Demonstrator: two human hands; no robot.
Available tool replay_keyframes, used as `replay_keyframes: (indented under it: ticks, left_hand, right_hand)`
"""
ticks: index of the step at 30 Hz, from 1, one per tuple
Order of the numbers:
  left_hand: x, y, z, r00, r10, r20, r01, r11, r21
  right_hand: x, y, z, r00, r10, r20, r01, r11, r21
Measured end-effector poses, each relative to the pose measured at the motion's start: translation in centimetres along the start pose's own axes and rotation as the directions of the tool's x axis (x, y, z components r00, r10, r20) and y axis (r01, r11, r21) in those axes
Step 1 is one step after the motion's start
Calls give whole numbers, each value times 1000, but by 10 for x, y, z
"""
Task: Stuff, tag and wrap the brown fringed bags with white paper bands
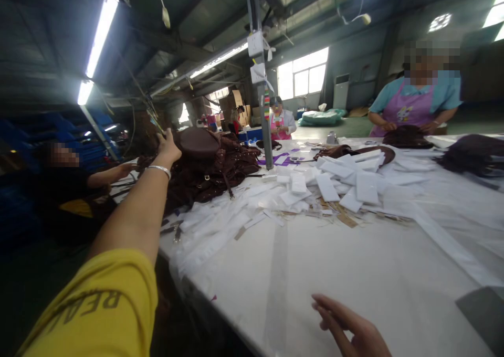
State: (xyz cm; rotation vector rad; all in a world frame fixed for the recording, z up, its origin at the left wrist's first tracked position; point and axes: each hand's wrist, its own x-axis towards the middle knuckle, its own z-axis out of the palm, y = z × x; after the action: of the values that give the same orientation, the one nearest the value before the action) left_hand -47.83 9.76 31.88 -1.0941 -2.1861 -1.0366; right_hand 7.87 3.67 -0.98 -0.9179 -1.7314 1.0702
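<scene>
My left arm, in a yellow sleeve with a silver bracelet, stretches out across the table's left edge. My left hand (pixel 168 146) rests on a heap of dark brown bags (pixel 214 165), its fingers pressed against a rounded brown bag on top. Whether they grip it is unclear. My right hand (pixel 352 328) hovers low over the white table (pixel 354 273) near its front edge, fingers stretched out and apart, holding nothing.
Scattered white paper strips and cards (pixel 299 194) cover the table's middle. A metal pole (pixel 262 89) rises from the table. A person in a purple apron (pixel 413 102) handles a brown bag at the far right. Another person (pixel 74 184) sits at the left.
</scene>
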Motion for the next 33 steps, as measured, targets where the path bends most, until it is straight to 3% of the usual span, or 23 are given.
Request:
replay_keyframes:
  ticks: [3,6,8,11,14,18,22,26,33]
  left_hand:
    - [-52,-44,31,976,-76,204,54,992,112]
    - [-137,-81,62,894,-108,434,30,982,184]
    - [-200,-102,77,836,-154,526,31,972,235]
    - [-283,-130,87,801,-222,556,52,951,305]
    - [-329,-152,87,819,-291,494,104,923,371]
    - [-344,-169,81,840,-335,427,153,901,405]
    - [-340,-167,76,843,-324,429,153,910,385]
    - [-335,-146,84,826,-322,464,166,924,346]
    - [-300,-89,127,813,-318,489,243,947,211]
  right_hand:
    - [-4,6,-4,990,20,141,-14,999,-46]
    - [-11,18,-5,985,25,168,-15,998,-57]
    - [-16,27,-4,988,8,154,0,999,-53]
    - [-22,42,-7,978,-21,206,37,997,-74]
    - [-22,51,-11,944,-47,327,89,989,-115]
    - [-19,48,-12,915,-84,395,169,968,-186]
    - [-18,43,-7,886,-95,454,233,938,-257]
    - [-16,43,-2,878,-90,470,241,931,-273]
    - [-6,32,5,870,-81,486,219,947,-235]
